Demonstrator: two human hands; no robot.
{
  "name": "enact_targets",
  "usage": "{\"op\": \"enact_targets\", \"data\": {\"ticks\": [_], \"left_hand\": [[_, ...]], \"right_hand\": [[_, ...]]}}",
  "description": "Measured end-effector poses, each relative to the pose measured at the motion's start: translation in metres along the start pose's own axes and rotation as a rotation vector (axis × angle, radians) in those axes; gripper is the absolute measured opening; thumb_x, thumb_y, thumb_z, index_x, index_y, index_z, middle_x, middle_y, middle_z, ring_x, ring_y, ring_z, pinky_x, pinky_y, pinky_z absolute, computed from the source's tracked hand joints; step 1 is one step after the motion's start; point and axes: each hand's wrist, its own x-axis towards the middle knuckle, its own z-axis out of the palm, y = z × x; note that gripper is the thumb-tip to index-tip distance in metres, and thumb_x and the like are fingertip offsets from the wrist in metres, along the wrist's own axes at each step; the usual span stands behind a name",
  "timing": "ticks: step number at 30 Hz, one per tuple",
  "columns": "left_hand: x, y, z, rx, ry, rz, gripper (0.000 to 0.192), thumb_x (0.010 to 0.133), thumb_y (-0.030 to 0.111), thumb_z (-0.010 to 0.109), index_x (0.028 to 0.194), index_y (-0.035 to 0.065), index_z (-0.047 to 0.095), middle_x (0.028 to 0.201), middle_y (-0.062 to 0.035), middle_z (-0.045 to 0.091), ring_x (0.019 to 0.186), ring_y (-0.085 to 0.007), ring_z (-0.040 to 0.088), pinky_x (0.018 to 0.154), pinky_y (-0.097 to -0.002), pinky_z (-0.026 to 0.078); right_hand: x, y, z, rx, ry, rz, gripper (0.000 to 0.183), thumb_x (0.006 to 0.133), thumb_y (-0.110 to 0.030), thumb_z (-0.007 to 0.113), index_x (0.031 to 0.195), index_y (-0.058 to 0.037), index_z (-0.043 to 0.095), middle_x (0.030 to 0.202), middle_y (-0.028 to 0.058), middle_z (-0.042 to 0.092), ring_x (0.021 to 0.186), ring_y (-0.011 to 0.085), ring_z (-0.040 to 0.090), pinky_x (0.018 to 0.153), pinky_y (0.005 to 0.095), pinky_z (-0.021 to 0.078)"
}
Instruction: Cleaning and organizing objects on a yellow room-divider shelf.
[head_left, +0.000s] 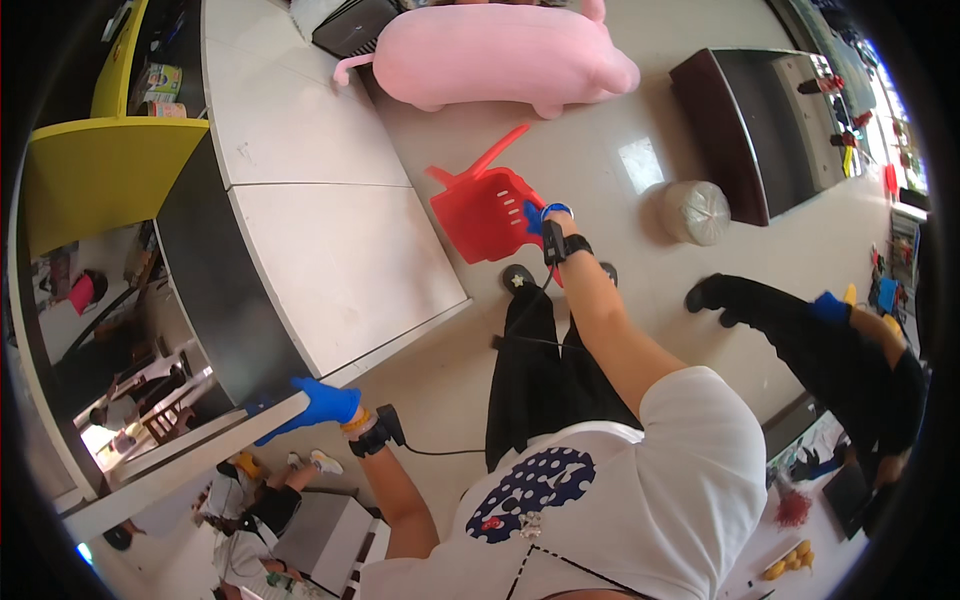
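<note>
My left hand (326, 403), in a blue glove, grips the pale edge of a cabinet panel (202, 454), with fingers on both sides of it. That panel is beside a mirror and a low white-topped unit (337, 262). My right hand (537, 216), also blue-gloved, holds a red plastic basket (480, 217) by its near rim; the fingertips are partly hidden. The basket has slots in its side and a raised handle, and I see nothing in it. It hangs tilted above the floor, in front of my shoes. Both wrists wear black strapped devices with cables.
A pink plush pig (495, 56) lies beyond the basket. On the tiled floor stand a tied translucent bag (696, 213) and a dark wooden table (720, 135). Another person (795, 337) in black is at the right; more people are at the lower left, beside a grey-topped unit (315, 536).
</note>
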Motion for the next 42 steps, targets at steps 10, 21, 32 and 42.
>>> {"op": "enact_targets", "data": {"ticks": [10, 21, 32, 42], "left_hand": [[-0.012, -0.032, -0.04, 0.468, 0.18, -0.009, 0.064, 0.073, 0.014, 0.06, 0.123, 0.0009, 0.022, 0.121, -0.0162, 0.035, 0.102, -0.0238, 0.041, 0.086, -0.0306, 0.034], [-0.009, -0.008, -0.016, 0.436, 0.148, -0.079, 0.056, 0.076, 0.007, 0.052, 0.123, -0.0029, 0.022, 0.121, -0.0146, 0.035, 0.104, -0.0222, 0.04, 0.088, -0.0316, 0.033], [0.001, 0.069, 0.028, 0.048, 0.1, -0.014, 0.073, 0.071, 0.01, 0.053, 0.127, -0.003, 0.007, 0.132, -0.017, 0.015, 0.117, -0.027, 0.025, 0.097, -0.0316, 0.017], [0.014, 0.084, 0.026, 0.089, 0.127, -0.03, 0.071, 0.071, -0.002, 0.044, 0.13, 0.0054, 0.004, 0.133, -0.0076, 0.013, 0.115, -0.0196, 0.027, 0.095, -0.027, 0.019]], "right_hand": [[0.122, 0.042, -0.006, -0.384, -0.048, -0.043, 0.049, 0.079, -0.047, 0.037, 0.082, -0.0023, 0.056, 0.079, 0.015, 0.057, 0.072, 0.0291, 0.055, 0.064, 0.0364, 0.0427], [0.094, 0.08, -0.087, -0.572, -0.136, 0.024, 0.046, 0.078, -0.032, 0.04, 0.117, -0.0073, 0.035, 0.115, 0.0139, 0.041, 0.105, 0.0241, 0.04, 0.087, 0.0352, 0.0317], [0.002, 0.288, -0.129, -0.724, 0.144, 0.527, 0.046, 0.08, -0.042, 0.039, 0.114, -0.0098, 0.042, 0.112, 0.0084, 0.044, 0.086, 0.0262, 0.046, 0.077, 0.0408, 0.0352], [-0.048, 0.322, -0.203, -1.223, -0.097, 0.283, 0.027, 0.075, -0.028, 0.047, 0.095, -0.0134, 0.058, 0.104, 0.0086, 0.053, 0.093, 0.0238, 0.052, 0.078, 0.0369, 0.04]]}}
